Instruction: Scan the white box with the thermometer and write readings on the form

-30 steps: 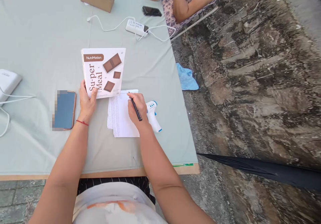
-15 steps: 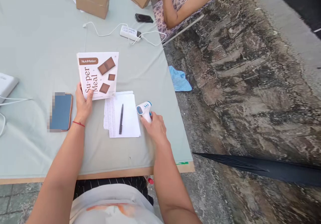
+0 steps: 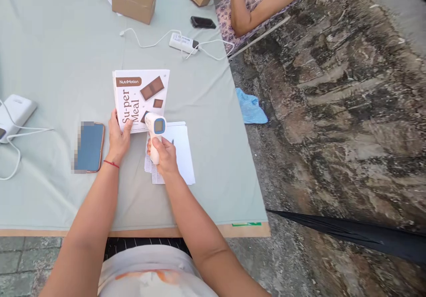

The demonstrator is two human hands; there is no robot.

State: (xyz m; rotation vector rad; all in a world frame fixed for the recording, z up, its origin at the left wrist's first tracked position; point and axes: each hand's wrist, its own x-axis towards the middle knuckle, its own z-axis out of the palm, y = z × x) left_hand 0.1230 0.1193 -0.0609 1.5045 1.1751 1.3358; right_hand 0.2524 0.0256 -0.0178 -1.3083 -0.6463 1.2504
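A white NutriMotion box point(image 3: 128, 97) with chocolate pieces printed on it is gripped at its lower left corner by my left hand point(image 3: 119, 135), thumb across the front. My right hand point(image 3: 165, 154) is closed round the handle of a white and blue infrared thermometer point(image 3: 155, 124). The thermometer is upright in front of the box's lower right corner, its small screen facing me. Beneath my right hand lie white paper sheets point(image 3: 183, 155), printed along the left side. A black pen on them is mostly hidden by that hand.
A phone point(image 3: 90, 148) lies to the left, near a white power bank point(image 3: 18, 113) with cables. Farther back are a cardboard box point(image 3: 133, 0), a white power strip point(image 3: 183, 42) and a black phone point(image 3: 203, 22). Another person's arm point(image 3: 246, 17) rests at the far right edge.
My right hand has lifted the thermometer from beside the papers and brought it left, in front of the box. My left hand still holds the box. The whole view has shifted slightly.
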